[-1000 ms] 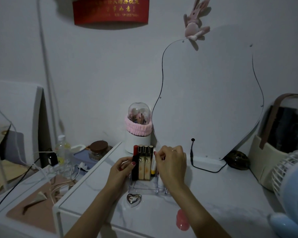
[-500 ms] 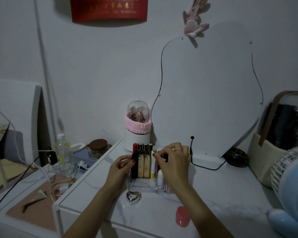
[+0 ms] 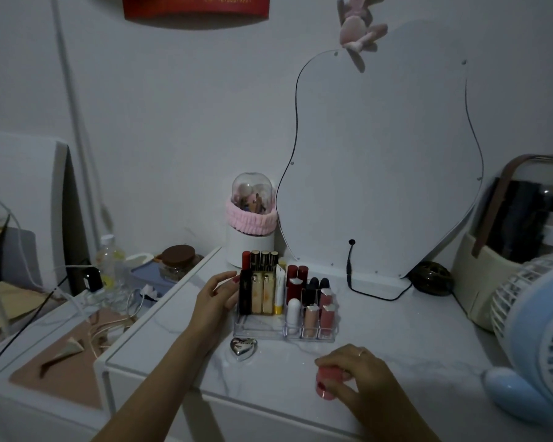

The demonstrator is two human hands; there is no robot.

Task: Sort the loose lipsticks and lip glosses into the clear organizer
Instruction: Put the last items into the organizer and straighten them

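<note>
A clear organizer [image 3: 256, 328] stands on the white marble-look tabletop [image 3: 412, 352], filled with several upright lipsticks and lip glosses [image 3: 262, 291]. My left hand [image 3: 216, 296] rests against the organizer's left side, fingers touching the black tube at its end. My right hand [image 3: 361, 376] is near the table's front edge, fingers closed around a pink rounded lip product [image 3: 328, 379]. A silver heart-shaped case [image 3: 243, 347] lies just in front of the organizer.
A wavy-edged mirror [image 3: 380, 170] leans at the back with a black cable [image 3: 364, 288]. A domed container with a pink band [image 3: 251, 218] stands behind the organizer. A blue fan [image 3: 537, 330] and a cream bag [image 3: 505, 250] sit at right. Clutter and cords lie on the lower surface at left.
My right hand left the organizer's right compartments, came toward the table's front edge and closed on the pink lip product. My left hand stays at the organizer's left side.
</note>
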